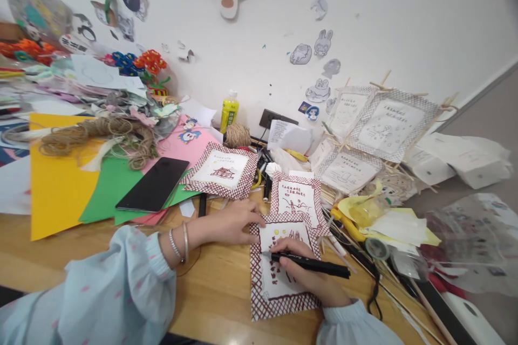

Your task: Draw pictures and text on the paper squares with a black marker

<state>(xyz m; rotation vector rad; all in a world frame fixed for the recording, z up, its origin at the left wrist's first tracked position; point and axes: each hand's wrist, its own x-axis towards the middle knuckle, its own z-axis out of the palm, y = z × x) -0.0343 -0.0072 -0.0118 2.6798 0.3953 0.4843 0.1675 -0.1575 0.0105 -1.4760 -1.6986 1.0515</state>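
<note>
A drawn card (263,304) with a dark red cross-hatched border lies on the wooden table in front of me. It carries red drawing and writing and small yellow marks. My right hand (305,267) grips a black marker pen (319,266), whose grey tip is at the left part of the white panel. My left hand (234,222) rests palm down by the card's upper left edge, fingers loosely apart, fingertips at the border. Behind lie a second hatched card (297,197), partly overlapped, and a third card (222,172) with a red building.
To the left are a black phone (154,184), coloured paper sheets (60,183) and coiled twine (89,137). Behind stand a yellow-green bottle (230,110) and a stick frame with paper panels (394,124). Plastic wrappings (477,237) and a yellow glue gun (348,223) crowd the right.
</note>
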